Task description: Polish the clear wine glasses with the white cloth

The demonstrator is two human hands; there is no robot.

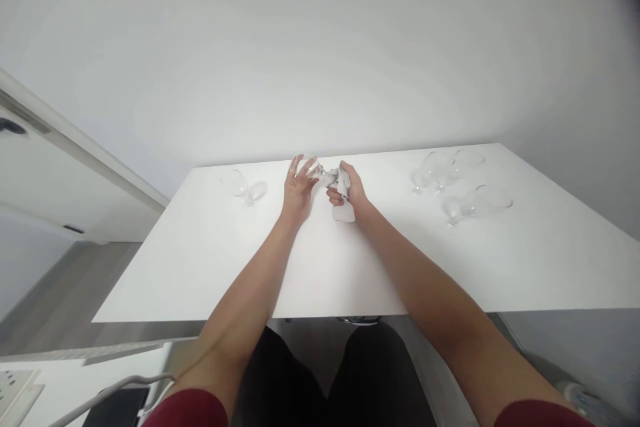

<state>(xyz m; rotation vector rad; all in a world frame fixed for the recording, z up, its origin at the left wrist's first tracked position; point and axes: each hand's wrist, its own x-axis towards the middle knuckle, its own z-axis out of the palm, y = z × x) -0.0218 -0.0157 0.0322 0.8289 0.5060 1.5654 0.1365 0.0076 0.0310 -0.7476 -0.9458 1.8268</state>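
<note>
Above the middle of the table, a clear stemmed glass [314, 168] lies sideways between my two hands. My left hand [298, 195] is closed around its bowl, with the fingers curved over the far side. A white cloth [344, 213] is pinched in my right hand [355, 188] and wraps the stem and foot end of the glass. One end of the cloth hangs below the right fingers. The foot itself is mostly hidden by the cloth.
Several clear stemmed glasses [473, 203] stand on the right of the white table [320, 273]. At its left is more clear glassware [235, 181], its outline faint. A wall rises behind the table. A grey cable [120, 383] runs at the lower left.
</note>
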